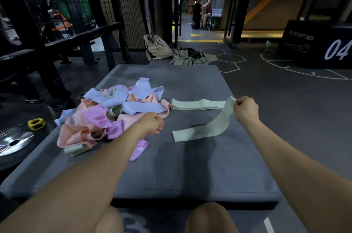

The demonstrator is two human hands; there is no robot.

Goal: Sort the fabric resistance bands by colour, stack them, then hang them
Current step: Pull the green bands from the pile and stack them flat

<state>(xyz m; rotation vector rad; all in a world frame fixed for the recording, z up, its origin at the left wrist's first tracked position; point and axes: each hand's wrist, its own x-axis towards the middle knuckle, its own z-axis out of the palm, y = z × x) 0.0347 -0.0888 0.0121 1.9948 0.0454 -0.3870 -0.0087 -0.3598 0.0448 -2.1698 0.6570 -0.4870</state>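
Note:
A tangled heap of fabric bands in blue, pink, peach and pale green lies on the left of a grey mat. A neat stack of green bands lies flat to the right of the heap. My right hand pinches one end of a single green band, lifted near the stack's right end; the band's other end trails on the mat. My left hand hovers over the heap's right edge with curled fingers, holding nothing that I can see.
A yellow clip and a metal weight plate lie on the floor left of the mat. Bags sit beyond its far edge. A black plyo box stands at far right. My knees are at the near edge.

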